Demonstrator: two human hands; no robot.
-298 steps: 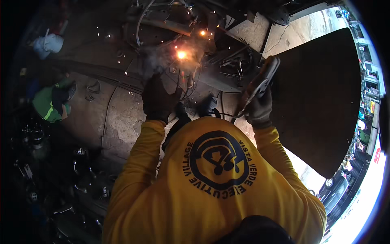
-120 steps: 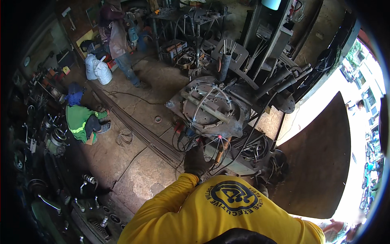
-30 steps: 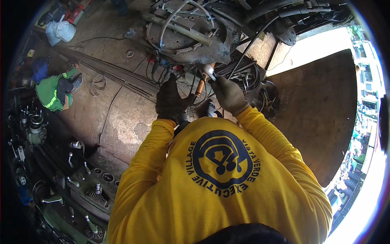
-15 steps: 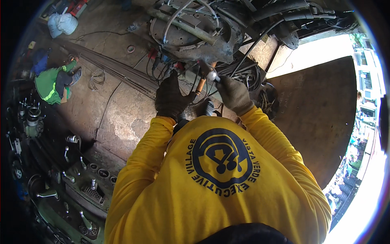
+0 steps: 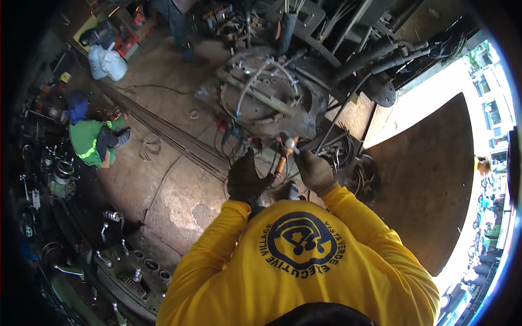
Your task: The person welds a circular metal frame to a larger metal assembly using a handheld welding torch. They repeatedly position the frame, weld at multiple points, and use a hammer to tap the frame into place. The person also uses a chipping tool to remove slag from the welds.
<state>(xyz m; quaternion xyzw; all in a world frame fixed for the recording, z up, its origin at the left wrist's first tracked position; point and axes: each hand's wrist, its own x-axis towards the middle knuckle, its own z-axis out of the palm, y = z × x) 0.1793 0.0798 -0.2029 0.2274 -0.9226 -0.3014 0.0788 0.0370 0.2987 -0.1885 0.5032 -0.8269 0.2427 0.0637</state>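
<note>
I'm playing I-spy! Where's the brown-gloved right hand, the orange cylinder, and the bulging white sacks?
Brown-gloved right hand [image 5: 317,173]: head view, back of the glove.
Orange cylinder [image 5: 280,164]: head view, middle of its length.
Bulging white sacks [image 5: 113,66]: head view, side of one sack.

The round plate [image 5: 231,98] is dull, rough metal. Below it, the left glove [image 5: 246,176] and right glove [image 5: 316,173] look matt, knitted; the shirt [image 5: 239,282], smoother cloth. Left of the plate, sacks [image 5: 113,65] look like crinkled plastic.

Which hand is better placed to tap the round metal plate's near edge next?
Probably the right hand: it grips a hammer whose head appears close to the plate. The left hand lies farther left, with no striking tool visible.
</note>
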